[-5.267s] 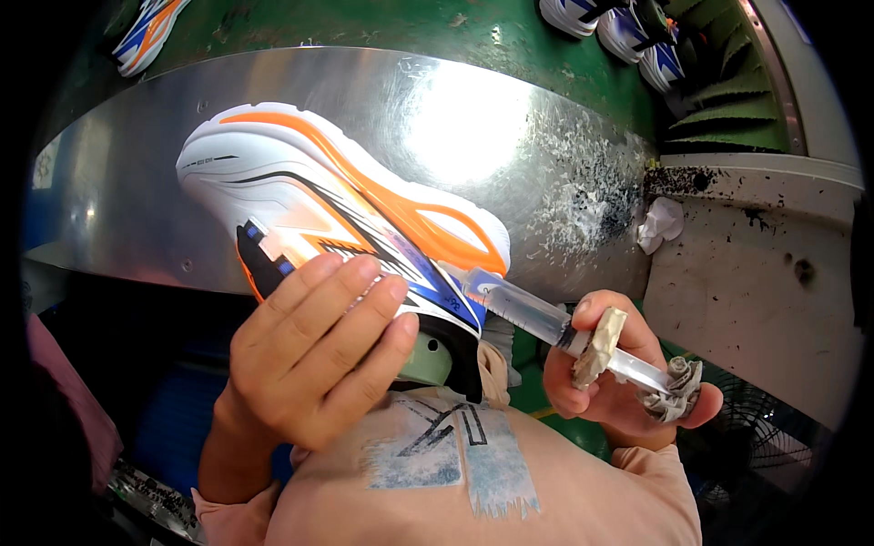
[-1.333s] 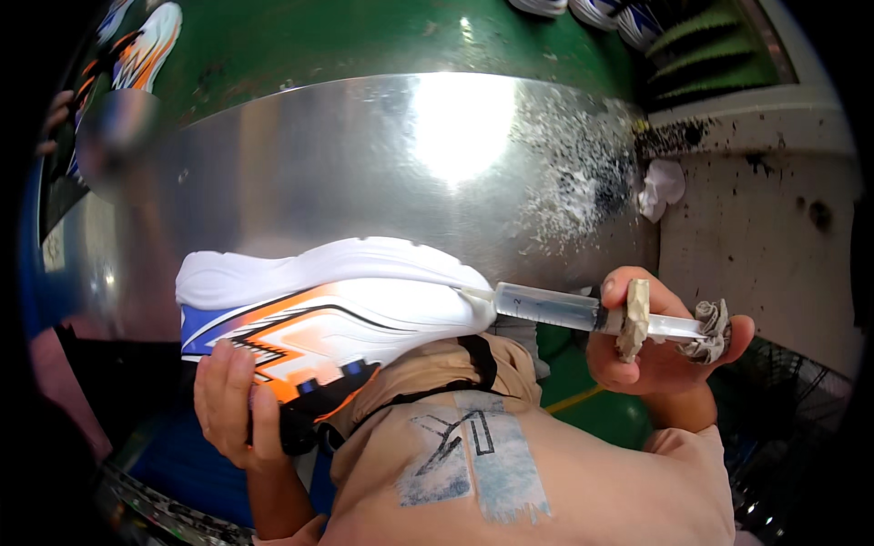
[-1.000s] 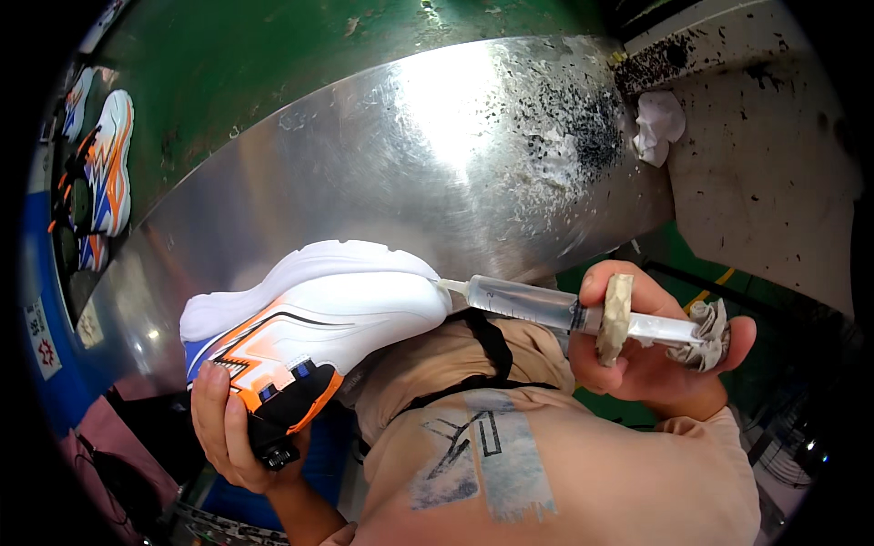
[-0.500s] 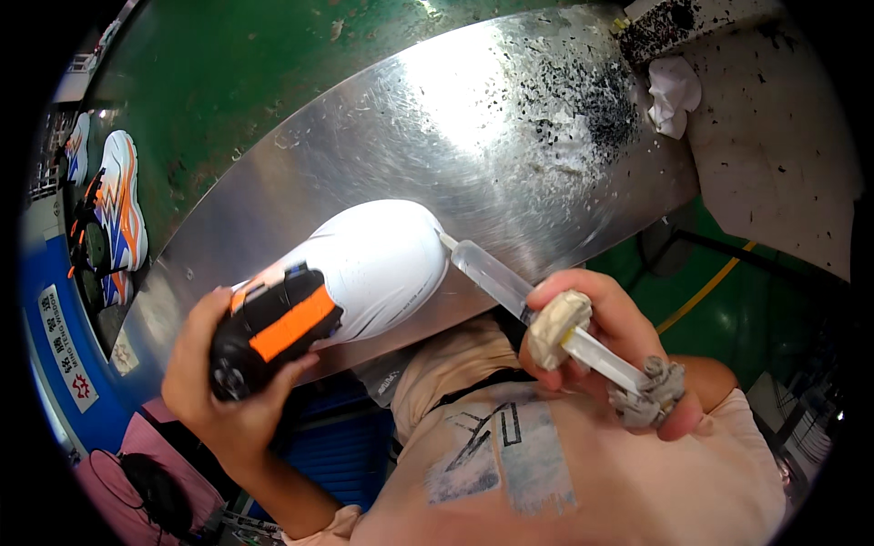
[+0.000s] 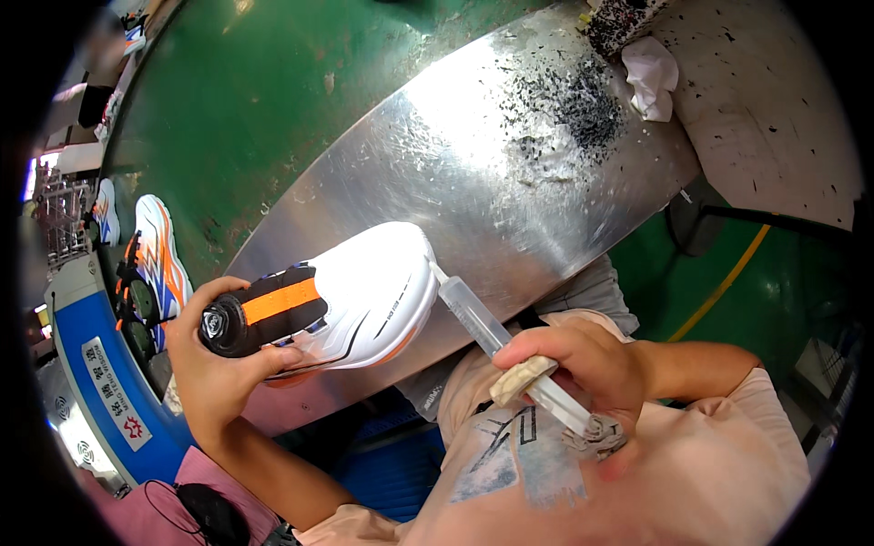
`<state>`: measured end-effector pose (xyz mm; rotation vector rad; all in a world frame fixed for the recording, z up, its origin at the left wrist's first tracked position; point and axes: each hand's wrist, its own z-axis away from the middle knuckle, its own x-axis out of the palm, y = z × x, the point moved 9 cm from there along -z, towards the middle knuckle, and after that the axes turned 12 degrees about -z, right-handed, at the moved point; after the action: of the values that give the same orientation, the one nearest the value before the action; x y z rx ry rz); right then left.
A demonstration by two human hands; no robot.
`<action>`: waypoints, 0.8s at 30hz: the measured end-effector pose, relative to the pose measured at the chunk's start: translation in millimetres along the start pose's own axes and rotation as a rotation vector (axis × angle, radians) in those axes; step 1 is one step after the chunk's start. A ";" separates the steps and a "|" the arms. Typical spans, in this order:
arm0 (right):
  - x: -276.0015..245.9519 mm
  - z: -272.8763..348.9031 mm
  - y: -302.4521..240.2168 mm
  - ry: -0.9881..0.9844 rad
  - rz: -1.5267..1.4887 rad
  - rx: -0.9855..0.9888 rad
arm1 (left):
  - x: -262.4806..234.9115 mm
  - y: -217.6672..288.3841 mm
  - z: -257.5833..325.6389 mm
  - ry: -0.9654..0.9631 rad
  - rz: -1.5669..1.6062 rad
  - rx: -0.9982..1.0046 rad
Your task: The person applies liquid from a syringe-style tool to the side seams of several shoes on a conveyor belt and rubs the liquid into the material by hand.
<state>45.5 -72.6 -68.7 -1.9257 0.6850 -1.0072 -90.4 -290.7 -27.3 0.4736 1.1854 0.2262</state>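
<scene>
A white sneaker [image 5: 369,282] with a black and orange tongue lies tilted in my left hand [image 5: 214,364], whose fingers and thumb wrap its heel end. Its toe faces right, over the metal table. My right hand [image 5: 583,369] is closed round a clear syringe [image 5: 473,314]. Wrapping covers the syringe's flange and its plunger end. The thin tip of the syringe meets the edge of the sneaker's toe, where the upper joins the sole; whether any fluid comes out is too small to tell.
The metal table [image 5: 364,182] bears black specks and dried residue at its far right, near a crumpled white paper [image 5: 651,77]. More sneakers [image 5: 162,259] stand at the left, by a blue machine panel [image 5: 114,382]. A beige board [image 5: 756,109] rises at the right.
The sneaker has turned so its side and sole edge show more. Both hands have shifted with it, and the syringe tip stays at the toe. The whole view has swung slightly.
</scene>
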 end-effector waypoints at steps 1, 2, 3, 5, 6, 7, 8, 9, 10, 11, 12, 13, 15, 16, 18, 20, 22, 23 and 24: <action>1.4 1.4 2.7 0.001 0.023 -0.014 | 2.3 -1.0 -3.6 -0.019 0.016 -0.007; 1.9 1.9 6.2 0.004 0.035 -0.023 | 4.7 -2.3 -7.3 -0.039 0.033 -0.015; 1.5 3.0 9.4 0.005 0.048 -0.031 | 6.8 -4.6 -11.3 -0.051 0.028 -0.025; 4.0 -0.8 17.5 -0.007 0.039 -0.041 | 5.2 -13.1 -13.8 -0.055 0.054 -0.019; 4.0 -2.2 21.7 -0.011 0.030 -0.040 | 6.0 -19.7 -16.8 -0.059 0.068 -0.017; 3.6 -6.6 28.1 -0.024 0.019 -0.039 | 6.3 -29.8 -21.0 -0.064 0.097 0.011; 1.6 -12.3 28.2 -0.026 0.044 -0.065 | 2.6 -33.5 -28.6 -0.048 0.074 0.061; -3.9 -15.0 27.9 0.006 0.078 -0.091 | 3.2 -42.1 -38.6 -0.085 0.058 0.049; -13.3 -17.0 31.4 0.027 0.133 -0.116 | 3.6 -50.8 -50.5 -0.099 0.046 0.041; -22.2 -18.2 32.4 0.054 0.212 -0.148 | -2.2 -59.5 -60.5 -0.072 0.091 0.068; -30.8 -18.2 36.2 0.063 0.301 -0.124 | -9.6 -63.2 -65.6 -0.017 0.165 0.110; -47.5 -14.8 42.5 0.093 0.425 -0.075 | -15.0 -75.2 -78.4 0.054 0.234 0.054; -78.6 -11.0 47.2 0.143 0.657 -0.023 | -19.6 -79.5 -111.4 0.226 0.462 0.030; -91.1 -7.3 51.3 0.172 0.749 -0.031 | -16.0 -79.3 -132.6 0.305 0.575 0.036; -104.8 -5.8 60.9 0.202 0.896 -0.074 | -6.7 -74.1 -164.8 0.462 0.716 0.049; -110.4 -2.0 76.5 0.212 0.960 -0.082 | 13.5 -58.9 -200.3 0.562 0.674 0.083; -110.8 -0.9 88.3 0.204 1.036 -0.119 | 30.6 -38.1 -223.2 0.661 0.519 0.085; -108.4 -1.3 93.4 0.192 1.080 -0.153 | 34.2 -25.4 -228.7 0.710 0.432 0.081; -108.1 2.4 98.9 0.187 1.101 -0.168 | 40.9 -14.6 -233.9 0.747 0.353 0.060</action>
<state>-17.9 -39.5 -196.6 -1.2305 1.7106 -0.4087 -293.2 -231.7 -136.9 0.6790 1.8339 0.7169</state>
